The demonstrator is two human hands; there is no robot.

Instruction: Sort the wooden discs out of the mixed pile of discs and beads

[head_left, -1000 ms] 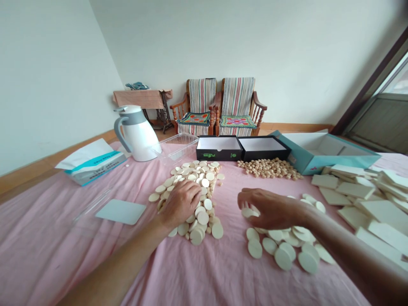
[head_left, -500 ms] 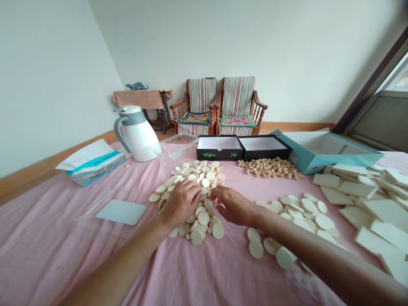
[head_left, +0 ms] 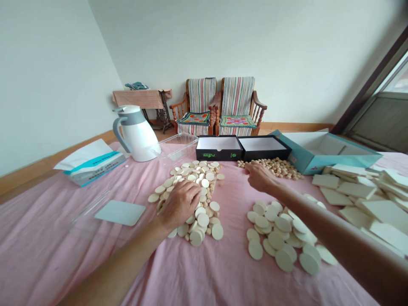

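My left hand point(head_left: 181, 199) rests with bent fingers on a mixed pile of pale wooden discs point(head_left: 203, 219) and small wooden beads point(head_left: 208, 196). Its fingertips are turned down, so what they hold, if anything, is hidden. My right hand point(head_left: 259, 176) is at the near left edge of a heap of round wooden beads point(head_left: 283, 166), its fingers pinched together. I cannot make out what is between them. Under my right forearm lies a separate pile of larger discs point(head_left: 276, 240).
Behind the piles stand two black boxes point(head_left: 219, 155) point(head_left: 266, 154) and a blue box point(head_left: 338, 159). Square wooden tiles point(head_left: 389, 212) are heaped at right. A jug point(head_left: 140, 138), tissue pack point(head_left: 95, 168), clear plastic tray point(head_left: 180, 146) and pale card point(head_left: 120, 212) lie leftward on the pink cloth point(head_left: 204, 276).
My right hand has moved from the mixed pile right and away from me to the bead heap. A few beads now show at the mixed pile's right edge. My left hand stays in place.
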